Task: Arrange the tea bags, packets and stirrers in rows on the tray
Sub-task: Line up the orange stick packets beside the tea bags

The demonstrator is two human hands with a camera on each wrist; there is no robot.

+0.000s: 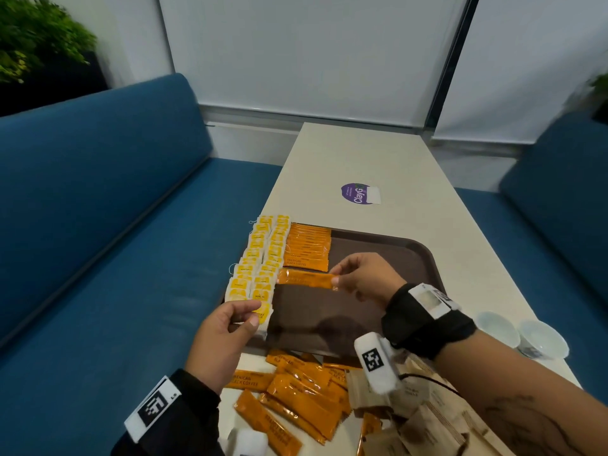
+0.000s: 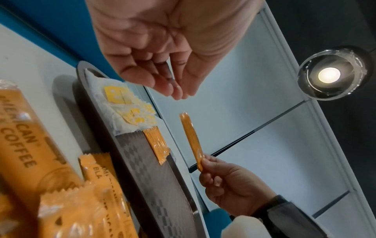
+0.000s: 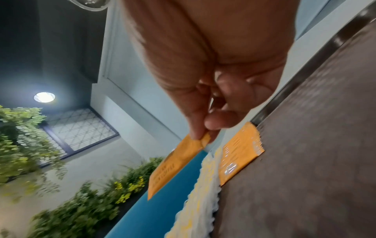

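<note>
My right hand (image 1: 363, 278) pinched the coffee sachet (image 1: 307, 279) by its right end, lying crosswise just near-side of the sachet row (image 1: 307, 246), while my left hand (image 1: 227, 337) hovered empty, fingers loosely curled.

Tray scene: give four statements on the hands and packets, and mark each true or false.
1. The right hand pinches an orange coffee packet by one end. True.
2. The left hand holds a stirrer. False: it holds nothing, fingers loosely curled over the tea bags.
3. The tea bags lie along the left side of the tray. True.
4. Every orange packet is already on the tray. False: loose orange packets lie on the table in front of it.
</note>
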